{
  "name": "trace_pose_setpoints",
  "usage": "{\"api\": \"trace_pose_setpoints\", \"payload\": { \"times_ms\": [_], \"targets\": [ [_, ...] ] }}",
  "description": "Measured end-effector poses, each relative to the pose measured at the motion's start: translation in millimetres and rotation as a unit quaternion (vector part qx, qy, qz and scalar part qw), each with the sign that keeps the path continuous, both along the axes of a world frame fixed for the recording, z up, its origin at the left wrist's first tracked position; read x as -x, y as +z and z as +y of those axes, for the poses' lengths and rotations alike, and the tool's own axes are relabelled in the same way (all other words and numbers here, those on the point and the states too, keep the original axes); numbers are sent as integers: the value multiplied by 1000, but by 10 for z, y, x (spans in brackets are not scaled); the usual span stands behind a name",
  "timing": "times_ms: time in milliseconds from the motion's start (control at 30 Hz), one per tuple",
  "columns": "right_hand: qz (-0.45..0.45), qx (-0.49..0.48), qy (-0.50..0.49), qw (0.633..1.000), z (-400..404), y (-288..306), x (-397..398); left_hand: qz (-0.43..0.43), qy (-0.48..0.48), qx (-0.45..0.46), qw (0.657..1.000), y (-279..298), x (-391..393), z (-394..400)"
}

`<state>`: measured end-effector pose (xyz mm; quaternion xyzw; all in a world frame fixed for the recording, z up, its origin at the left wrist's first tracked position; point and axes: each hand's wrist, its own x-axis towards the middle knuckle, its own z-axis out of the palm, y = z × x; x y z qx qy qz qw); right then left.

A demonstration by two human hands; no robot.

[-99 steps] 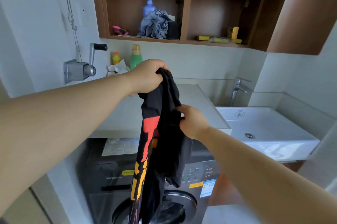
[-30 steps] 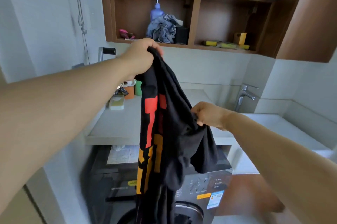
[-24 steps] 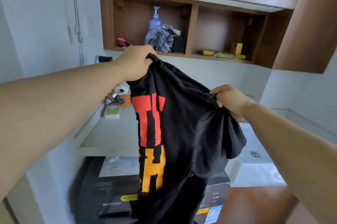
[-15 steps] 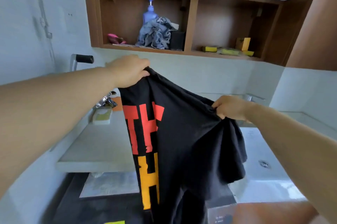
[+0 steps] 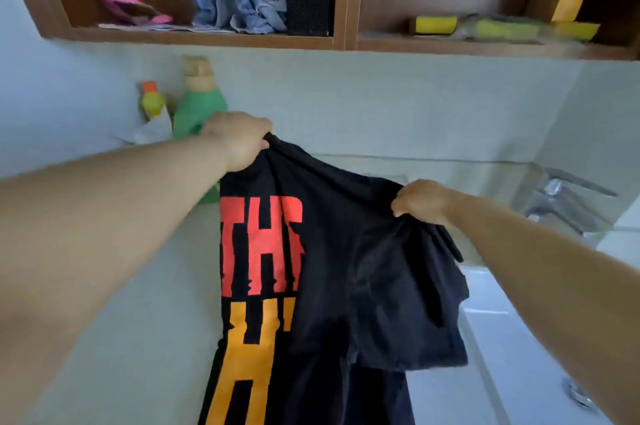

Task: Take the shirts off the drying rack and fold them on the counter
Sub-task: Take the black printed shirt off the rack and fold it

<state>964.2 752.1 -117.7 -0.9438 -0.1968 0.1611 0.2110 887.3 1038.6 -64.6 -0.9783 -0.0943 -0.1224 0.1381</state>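
Shirt [image 5: 346, 268]: held in air above surface [image 5: 131, 338], long axis vertical, hanging below both grips. L hand [image 5: 239, 140] fingers clench top edge, higher; R hand [image 5: 422, 201] fingers pinch fabric, lower.

Your black shirt [image 5: 346, 268] runs off the bottom edge, so its hem is out of sight, and the printed letters are cut short where the cloth folds over. The shirt covers much of the table [image 5: 138, 338] and the lower part of the green bottle [image 5: 199, 113]. Your left hand [image 5: 239, 140] and right hand [image 5: 426, 201] bury their fingertips in the cloth. The shelf [image 5: 207, 38] is cut by the top edge. The tap [image 5: 561, 199] is blurred.
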Motion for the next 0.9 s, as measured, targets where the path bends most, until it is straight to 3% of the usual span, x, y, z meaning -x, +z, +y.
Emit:
{"api": "trace_pose_setpoints", "payload": {
  "times_ms": [133,300,400,567,633,833,900],
  "targets": [
    [7,55,16,998,52,-643,-266,65,46,76,994,-1010,-314,60],
    [69,84,-2,994,-39,-814,-287,48,128,277,951,-1515,-450,229],
    [94,141,13,985,-100,-727,-298,41,194,449,871,-1636,-352,272],
    [19,217,-2,976,-40,-675,-326,-6,219,656,722,-1784,-371,364],
    [-25,211,-34,977,-24,-719,-360,-26,237,677,696,-1814,-450,338],
    [-105,204,-152,961,-99,-634,-527,-159,191,544,801,-1650,-716,392],
    [-128,194,-190,954,-79,-522,-646,-176,165,466,851,-1466,-778,460]
  ]
}}
